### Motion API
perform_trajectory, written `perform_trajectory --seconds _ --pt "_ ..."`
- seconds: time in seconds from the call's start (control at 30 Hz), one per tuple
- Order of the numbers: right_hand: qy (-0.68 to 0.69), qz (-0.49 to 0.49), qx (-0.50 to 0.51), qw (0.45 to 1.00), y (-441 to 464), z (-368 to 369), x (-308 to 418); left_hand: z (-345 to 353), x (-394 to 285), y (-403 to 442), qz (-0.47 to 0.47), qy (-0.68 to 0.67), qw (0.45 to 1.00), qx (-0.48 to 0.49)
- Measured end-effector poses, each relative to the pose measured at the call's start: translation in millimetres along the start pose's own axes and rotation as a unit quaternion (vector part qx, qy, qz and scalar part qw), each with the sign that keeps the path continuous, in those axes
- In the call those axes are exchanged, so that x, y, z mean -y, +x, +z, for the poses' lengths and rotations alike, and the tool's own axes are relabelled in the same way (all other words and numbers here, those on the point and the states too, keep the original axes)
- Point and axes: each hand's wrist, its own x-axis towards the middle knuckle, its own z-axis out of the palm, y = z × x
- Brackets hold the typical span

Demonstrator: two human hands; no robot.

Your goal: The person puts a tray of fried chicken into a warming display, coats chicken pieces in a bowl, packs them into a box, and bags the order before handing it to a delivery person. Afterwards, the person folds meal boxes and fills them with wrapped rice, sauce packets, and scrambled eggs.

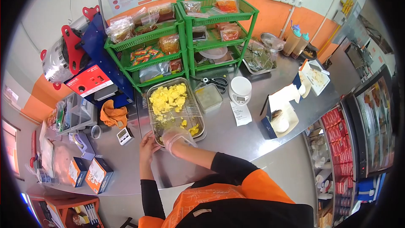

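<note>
A rectangular metal tray [201, 122] with a wire rack holds yellow lumps [168, 99] that look like scrambled egg. Most of them are heaped at its far end, with a few loose bits nearer me. My bare left hand [147, 145] grips the tray's near left corner. Over the near end of the tray is my right hand [179, 138], in a clear plastic glove. Its fingers point down and are partly hidden, so I cannot make out whether they hold anything. A clear lidded container [209, 97] sits right of the tray.
Green shelves [183, 52] with bagged sauces stand behind. To the right are a white scale [240, 89], a receipt [241, 115] and an open box [284, 116] holding a white item. At left are a timer [124, 136], an orange cloth [113, 114] and small boxes [99, 175].
</note>
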Motion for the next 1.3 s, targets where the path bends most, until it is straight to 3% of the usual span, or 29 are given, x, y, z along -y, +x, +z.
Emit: perform_trajectory --seconds 0.1,0.23,0.33,0.47,0.63,0.73,0.8,0.87,0.93,1.03,1.2,1.27,1.3 --pt "0.034 -0.063 0.044 0.996 5.6 11.9 -16.9 1.6 -5.0 -3.1 -0.013 -0.010 1.000 -0.011" --pt "0.122 0.014 0.061 0.991 12.8 -8.0 -19.1 7.1 -13.8 -7.7 -0.023 0.010 1.000 -0.018" --pt "0.114 0.055 0.053 0.991 9.8 -26.6 -7.9 0.9 -11.3 -8.1 -0.022 -0.015 1.000 -0.011" --pt "0.125 0.022 -0.031 0.991 21.5 -5.0 -7.7 -7.2 -11.6 -9.2 -0.028 -0.036 0.998 0.033" --pt "0.156 -0.009 0.001 0.988 27.3 19.4 -24.4 -8.9 -11.1 -9.6 -0.035 -0.052 0.997 0.040" --pt "0.199 -0.016 0.100 0.975 54.7 39.7 -41.6 -10.5 -7.4 -6.8 -0.034 -0.051 0.997 0.042" --pt "0.053 -0.163 0.186 0.967 58.3 26.8 -50.9 -9.3 -6.8 -7.4 -0.032 -0.048 0.998 0.037" --pt "0.059 -0.159 0.259 0.951 58.7 7.2 -59.2 -9.9 -5.7 -6.7 -0.030 -0.045 0.998 0.035" --pt "0.217 -0.005 0.316 0.923 54.3 -10.6 -63.7 -11.2 -3.3 -7.0 -0.030 -0.044 0.998 0.035" --pt "0.309 -0.020 0.192 0.931 43.9 -12.6 -72.4 -10.1 -8.2 -15.4 -0.016 0.015 0.999 0.025" --pt "0.456 -0.034 0.169 0.873 12.5 -39.8 -86.4 -12.2 2.4 -14.5 0.014 0.042 0.999 -0.012" --pt "0.311 -0.226 0.004 0.923 31.9 13.5 -110.5 -11.5 5.4 -13.5 0.027 0.045 0.998 -0.016" --pt "0.355 -0.202 0.006 0.913 33.1 15.3 -110.7 -10.3 6.2 -13.4 0.031 0.049 0.998 -0.018"
